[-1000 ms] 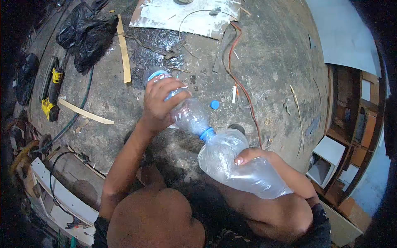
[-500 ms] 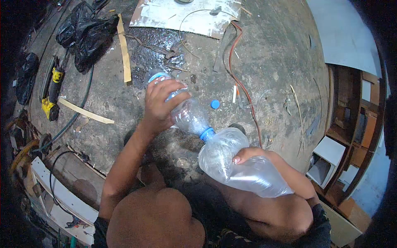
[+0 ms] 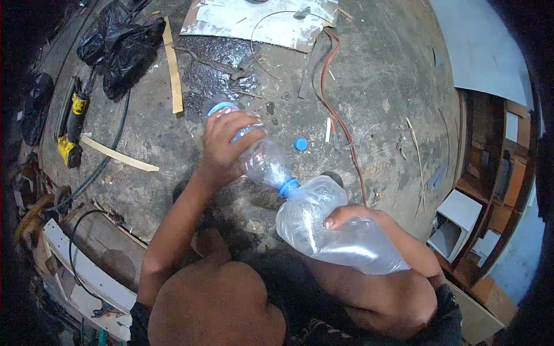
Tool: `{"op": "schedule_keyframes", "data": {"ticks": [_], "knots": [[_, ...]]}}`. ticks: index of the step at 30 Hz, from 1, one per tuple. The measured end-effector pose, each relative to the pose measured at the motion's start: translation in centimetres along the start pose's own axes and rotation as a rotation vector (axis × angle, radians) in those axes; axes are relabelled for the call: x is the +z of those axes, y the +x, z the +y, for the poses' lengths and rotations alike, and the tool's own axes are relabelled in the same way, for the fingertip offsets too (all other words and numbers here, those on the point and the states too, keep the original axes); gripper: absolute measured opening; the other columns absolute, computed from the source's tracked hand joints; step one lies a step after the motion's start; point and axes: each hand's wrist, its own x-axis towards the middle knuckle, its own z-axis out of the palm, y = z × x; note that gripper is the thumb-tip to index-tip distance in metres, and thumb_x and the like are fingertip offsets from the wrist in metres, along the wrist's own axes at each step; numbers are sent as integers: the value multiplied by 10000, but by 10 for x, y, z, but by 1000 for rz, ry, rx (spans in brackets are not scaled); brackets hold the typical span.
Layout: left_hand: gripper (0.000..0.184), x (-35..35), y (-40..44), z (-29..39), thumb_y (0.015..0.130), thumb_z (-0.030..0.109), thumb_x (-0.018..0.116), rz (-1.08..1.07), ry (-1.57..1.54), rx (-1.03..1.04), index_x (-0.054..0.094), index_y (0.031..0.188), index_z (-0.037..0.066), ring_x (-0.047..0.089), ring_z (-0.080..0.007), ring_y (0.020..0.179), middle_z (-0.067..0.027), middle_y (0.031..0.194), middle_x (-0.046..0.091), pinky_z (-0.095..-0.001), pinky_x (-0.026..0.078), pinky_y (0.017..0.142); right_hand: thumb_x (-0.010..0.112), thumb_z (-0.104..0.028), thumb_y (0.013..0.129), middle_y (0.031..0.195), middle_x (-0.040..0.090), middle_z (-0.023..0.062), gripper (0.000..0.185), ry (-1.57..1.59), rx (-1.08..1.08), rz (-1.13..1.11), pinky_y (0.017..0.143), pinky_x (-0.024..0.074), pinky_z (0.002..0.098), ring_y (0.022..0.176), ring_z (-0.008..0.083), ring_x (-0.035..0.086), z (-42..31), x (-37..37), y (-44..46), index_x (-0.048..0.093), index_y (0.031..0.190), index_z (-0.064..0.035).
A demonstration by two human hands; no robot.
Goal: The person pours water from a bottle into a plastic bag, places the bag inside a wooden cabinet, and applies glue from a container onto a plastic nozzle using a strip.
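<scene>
My left hand [image 3: 225,145] is wrapped round a clear plastic bottle [image 3: 268,164], which tilts with its neck toward me and to the right. At the neck a blue ring [image 3: 288,188] meets a clear plastic bag [image 3: 366,249], puffed out and wrinkled there. Whether the bag is fixed over the mouth or only pressed against it, I cannot tell. My right hand [image 3: 344,217] grips the bag, thumb on top, its other fingers hidden beneath. A loose blue bottle cap [image 3: 300,144] lies on the floor beyond the bottle.
A reddish cable [image 3: 341,124] runs along the concrete floor. Black plastic bags [image 3: 124,52] and a yellow-black tool [image 3: 74,130] lie to the left. Whitish cardboard [image 3: 259,23] sits by a wet patch [image 3: 219,69] ahead. Wooden shelving [image 3: 487,167] stands at the right.
The bag's puffed end near the bottle neck has shifted slightly in shape. Both hands keep their grips in nearly the same places.
</scene>
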Motion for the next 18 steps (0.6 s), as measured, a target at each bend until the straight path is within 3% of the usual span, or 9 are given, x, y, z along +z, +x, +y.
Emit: {"op": "schedule_keyframes", "data": {"ticks": [18], "knots": [[373,0,-2,7,734,259,805,16,-30,-41,712,1080,159,635,-303,1118,-69,1146,666,-500,418,1005,784,-282,792,1245,649,101,648,1,-37,-80,1014,437,363,1138,233,600,-6,0,3,590,1377,-81]]}}
